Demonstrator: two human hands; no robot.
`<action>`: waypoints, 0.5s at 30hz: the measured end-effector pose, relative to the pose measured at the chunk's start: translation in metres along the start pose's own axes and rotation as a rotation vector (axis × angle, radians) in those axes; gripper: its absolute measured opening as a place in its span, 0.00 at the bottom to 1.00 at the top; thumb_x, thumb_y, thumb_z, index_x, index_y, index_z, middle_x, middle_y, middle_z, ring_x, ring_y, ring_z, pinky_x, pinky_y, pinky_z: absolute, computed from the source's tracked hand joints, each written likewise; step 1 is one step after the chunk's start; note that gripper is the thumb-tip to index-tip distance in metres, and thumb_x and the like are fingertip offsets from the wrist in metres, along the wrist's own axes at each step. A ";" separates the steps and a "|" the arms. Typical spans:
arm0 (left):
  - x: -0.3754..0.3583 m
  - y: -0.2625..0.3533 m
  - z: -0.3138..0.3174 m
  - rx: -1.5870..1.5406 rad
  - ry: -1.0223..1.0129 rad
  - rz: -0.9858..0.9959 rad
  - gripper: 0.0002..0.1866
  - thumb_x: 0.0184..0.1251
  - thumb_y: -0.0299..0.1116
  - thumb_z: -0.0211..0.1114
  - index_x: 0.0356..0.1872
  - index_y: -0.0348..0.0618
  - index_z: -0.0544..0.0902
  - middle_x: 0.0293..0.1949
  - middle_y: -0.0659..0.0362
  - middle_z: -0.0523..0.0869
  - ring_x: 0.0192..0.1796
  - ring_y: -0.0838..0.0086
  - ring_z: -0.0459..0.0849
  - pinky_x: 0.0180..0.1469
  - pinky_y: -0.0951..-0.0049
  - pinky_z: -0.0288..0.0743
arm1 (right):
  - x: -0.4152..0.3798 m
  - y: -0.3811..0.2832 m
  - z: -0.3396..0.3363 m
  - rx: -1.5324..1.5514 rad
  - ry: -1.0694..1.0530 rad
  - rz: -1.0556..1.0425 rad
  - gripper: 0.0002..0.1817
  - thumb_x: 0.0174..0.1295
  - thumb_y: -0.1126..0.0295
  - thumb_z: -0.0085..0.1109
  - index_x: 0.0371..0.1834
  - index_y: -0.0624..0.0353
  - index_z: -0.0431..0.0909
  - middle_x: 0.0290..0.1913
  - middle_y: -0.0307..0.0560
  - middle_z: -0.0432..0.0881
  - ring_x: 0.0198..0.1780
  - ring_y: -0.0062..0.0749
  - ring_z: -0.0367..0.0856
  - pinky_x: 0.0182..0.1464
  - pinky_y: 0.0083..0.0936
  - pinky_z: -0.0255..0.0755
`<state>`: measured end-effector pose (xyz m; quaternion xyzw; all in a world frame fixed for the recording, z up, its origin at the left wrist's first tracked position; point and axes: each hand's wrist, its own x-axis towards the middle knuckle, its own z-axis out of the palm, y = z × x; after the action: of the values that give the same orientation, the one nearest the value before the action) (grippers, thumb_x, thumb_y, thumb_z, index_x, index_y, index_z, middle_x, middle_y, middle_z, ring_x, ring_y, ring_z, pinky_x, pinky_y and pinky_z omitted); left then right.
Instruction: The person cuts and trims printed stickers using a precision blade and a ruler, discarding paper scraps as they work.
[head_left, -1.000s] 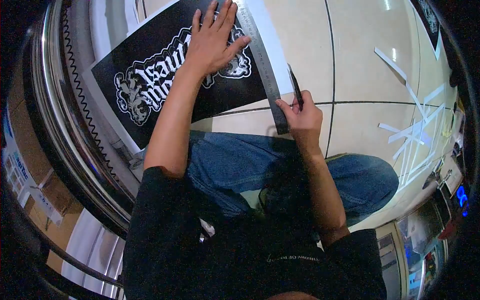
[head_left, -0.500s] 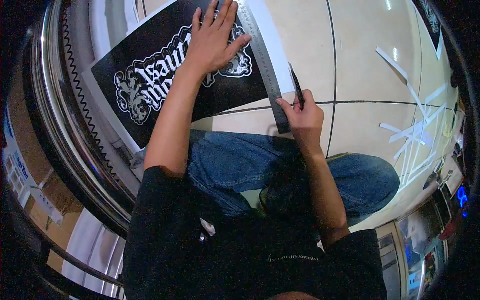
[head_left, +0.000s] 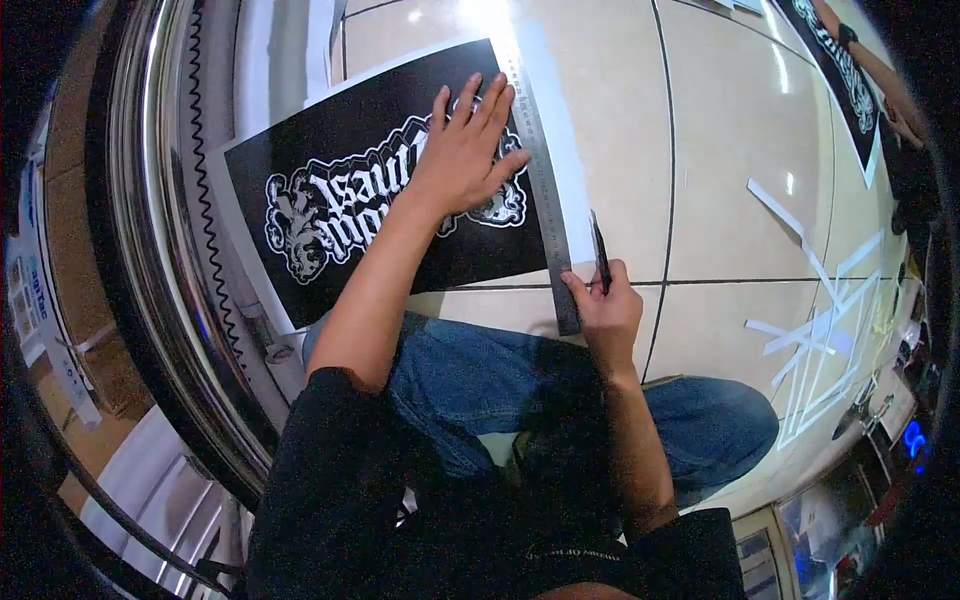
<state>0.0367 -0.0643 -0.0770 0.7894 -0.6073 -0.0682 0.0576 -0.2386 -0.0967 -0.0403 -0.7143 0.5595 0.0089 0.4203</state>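
My left hand (head_left: 462, 155) lies flat with fingers spread on a black print (head_left: 400, 265) with white ornate lettering and a white border. Its fingertips and thumb come close to a steel ruler (head_left: 548, 215), which lies along the print's right side. In my right hand (head_left: 612, 318) is a slim black cutter knife (head_left: 602, 262), its tip pointing away from me beside the white margin (head_left: 572, 205). The right thumb rests at the near end of the ruler.
Several white paper strips (head_left: 825, 330) are scattered on the tiled floor (head_left: 710, 200) at right. Another person's arm (head_left: 870, 65) reaches over a second black print (head_left: 845, 90) at upper right. A large machine with a metal roller (head_left: 165, 200) stands along the left.
The view has tilted, so the print and both hands appear lower. Another person's arm has come into view at upper right. My hands keep nearly the same places on print and ruler.
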 end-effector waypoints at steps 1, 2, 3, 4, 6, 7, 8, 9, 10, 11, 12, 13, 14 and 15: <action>0.000 0.001 0.001 -0.002 0.004 -0.003 0.43 0.76 0.62 0.46 0.80 0.40 0.54 0.81 0.51 0.52 0.83 0.54 0.46 0.81 0.45 0.34 | 0.000 0.003 0.001 -0.015 0.010 -0.004 0.25 0.55 0.51 0.77 0.34 0.58 0.73 0.20 0.46 0.78 0.23 0.41 0.81 0.29 0.35 0.73; 0.000 0.001 0.001 -0.006 0.015 0.004 0.43 0.76 0.62 0.47 0.79 0.40 0.54 0.81 0.51 0.53 0.83 0.53 0.47 0.81 0.44 0.35 | 0.000 0.003 0.001 -0.027 0.020 -0.008 0.25 0.55 0.51 0.77 0.34 0.58 0.73 0.20 0.46 0.78 0.23 0.41 0.81 0.29 0.35 0.73; 0.000 0.001 0.001 -0.010 0.025 0.010 0.43 0.75 0.62 0.48 0.79 0.39 0.54 0.81 0.51 0.54 0.82 0.53 0.48 0.81 0.43 0.36 | 0.000 0.003 0.001 -0.028 0.019 -0.011 0.25 0.55 0.51 0.77 0.34 0.58 0.73 0.20 0.46 0.78 0.23 0.41 0.81 0.29 0.35 0.73; 0.000 0.001 0.000 -0.015 0.018 0.005 0.43 0.75 0.62 0.47 0.79 0.39 0.54 0.81 0.51 0.54 0.82 0.53 0.48 0.81 0.43 0.36 | 0.000 0.002 0.001 -0.028 0.013 0.001 0.25 0.55 0.51 0.77 0.34 0.58 0.73 0.21 0.46 0.79 0.24 0.41 0.81 0.29 0.35 0.73; 0.000 0.002 0.001 -0.013 0.024 0.001 0.43 0.75 0.62 0.47 0.79 0.39 0.54 0.81 0.51 0.54 0.82 0.53 0.48 0.81 0.43 0.35 | 0.000 0.002 0.000 -0.029 0.010 0.009 0.25 0.55 0.51 0.77 0.34 0.58 0.73 0.21 0.46 0.79 0.24 0.40 0.81 0.29 0.35 0.74; 0.000 0.002 0.001 -0.013 0.026 -0.003 0.43 0.76 0.62 0.46 0.79 0.39 0.54 0.81 0.51 0.54 0.82 0.53 0.48 0.81 0.43 0.35 | 0.001 0.002 -0.001 -0.025 0.007 0.003 0.25 0.55 0.51 0.77 0.34 0.58 0.73 0.21 0.46 0.79 0.23 0.41 0.81 0.29 0.35 0.73; 0.000 0.001 0.001 -0.022 0.013 -0.001 0.43 0.76 0.62 0.44 0.79 0.38 0.55 0.81 0.50 0.54 0.82 0.53 0.48 0.81 0.44 0.35 | 0.001 0.002 -0.001 -0.019 0.002 0.000 0.25 0.55 0.51 0.76 0.34 0.58 0.72 0.21 0.46 0.78 0.23 0.41 0.80 0.29 0.35 0.73; -0.002 0.001 0.000 -0.019 0.019 -0.002 0.43 0.76 0.62 0.44 0.79 0.38 0.55 0.81 0.50 0.54 0.82 0.53 0.48 0.81 0.44 0.35 | -0.001 0.002 0.000 -0.019 0.005 -0.006 0.25 0.55 0.51 0.76 0.34 0.58 0.72 0.21 0.46 0.78 0.23 0.41 0.80 0.29 0.35 0.73; -0.001 0.001 0.001 -0.005 0.008 0.002 0.42 0.76 0.62 0.44 0.79 0.38 0.55 0.81 0.50 0.54 0.82 0.53 0.47 0.81 0.44 0.35 | -0.002 0.002 -0.001 -0.014 0.018 -0.018 0.25 0.55 0.51 0.76 0.33 0.58 0.72 0.20 0.46 0.78 0.22 0.41 0.79 0.29 0.35 0.73; 0.001 0.001 0.000 0.013 0.001 0.007 0.42 0.76 0.61 0.44 0.79 0.37 0.56 0.81 0.50 0.54 0.82 0.53 0.47 0.81 0.44 0.35 | -0.001 0.002 0.000 -0.009 0.035 -0.035 0.25 0.55 0.51 0.76 0.33 0.58 0.72 0.20 0.46 0.77 0.22 0.41 0.78 0.28 0.35 0.72; 0.001 0.002 -0.001 -0.011 0.003 0.006 0.42 0.76 0.60 0.45 0.78 0.35 0.56 0.81 0.49 0.54 0.82 0.52 0.48 0.80 0.44 0.36 | 0.000 0.005 0.002 0.000 0.048 -0.024 0.25 0.55 0.51 0.77 0.32 0.58 0.71 0.19 0.46 0.76 0.21 0.41 0.77 0.27 0.35 0.71; 0.001 0.002 -0.003 -0.012 -0.013 0.005 0.42 0.76 0.60 0.46 0.78 0.35 0.56 0.81 0.48 0.54 0.82 0.52 0.48 0.80 0.44 0.36 | 0.000 0.004 0.001 0.004 0.059 -0.046 0.25 0.55 0.51 0.77 0.32 0.58 0.71 0.19 0.46 0.76 0.21 0.41 0.77 0.27 0.35 0.71; 0.001 0.002 -0.005 -0.016 -0.044 -0.003 0.43 0.76 0.61 0.45 0.79 0.35 0.54 0.81 0.48 0.52 0.83 0.51 0.46 0.81 0.44 0.34 | 0.000 0.002 0.001 -0.016 0.048 -0.030 0.25 0.55 0.51 0.77 0.32 0.58 0.71 0.20 0.46 0.77 0.21 0.41 0.78 0.27 0.35 0.71; 0.001 0.002 -0.005 -0.019 -0.076 -0.011 0.44 0.77 0.62 0.44 0.79 0.36 0.52 0.82 0.48 0.50 0.83 0.51 0.44 0.81 0.45 0.32 | -0.001 0.000 0.000 -0.035 0.036 -0.015 0.26 0.55 0.51 0.77 0.32 0.58 0.71 0.20 0.47 0.77 0.21 0.41 0.78 0.27 0.35 0.71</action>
<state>0.0362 -0.0655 -0.0719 0.7890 -0.6040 -0.1042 0.0417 -0.2389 -0.0959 -0.0403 -0.7256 0.5616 0.0025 0.3976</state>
